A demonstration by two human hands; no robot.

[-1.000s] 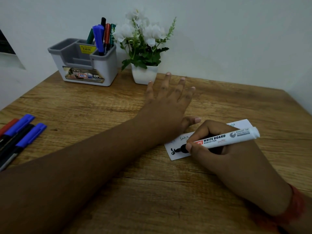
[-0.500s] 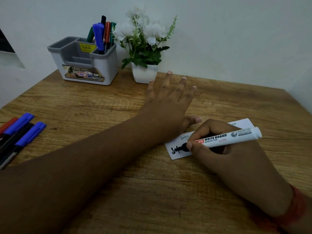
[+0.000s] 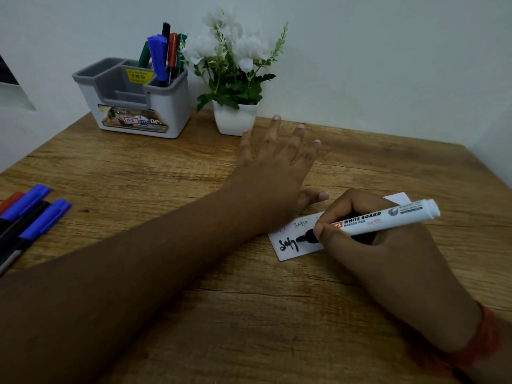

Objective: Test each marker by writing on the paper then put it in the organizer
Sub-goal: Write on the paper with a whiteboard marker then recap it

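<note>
Wooden tabletop (image 3: pixel 249 314) w/ a pale wall behind. Right hand (image 3: pixel 388 250) grips a white whiteboard marker (image 3: pixel 385 217) in a writing hold, black tip touching the small white paper (image 3: pixel 288 250), barrel angled up to the right. Black handwriting sits on the paper's left part, fainter scribbles above it. Left hand (image 3: pixel 274 173) lies palm down, fingers spread & released, holding nothing; its thumb side rests at the paper's upper edge, forearm crossing the tabletop diagonally from lower left. Grey & white organizer (image 3: pixel 166 112) stands at the back left near the wall, w/ several markers upright in its right rear compartment (image 3: pixel 163 59): blue, red, green, black caps. Other compartments look bare. White pot of white flowers (image 3: pixel 235 117) sits just beside the organizer on its right. At the far left edge, a bunch of loose markers (image 3: pixel 30 217) lies on the tabletop, blue, red & black caps, well apart from the paper. Red band on the right wrist (image 3: pixel 482 336).
</note>
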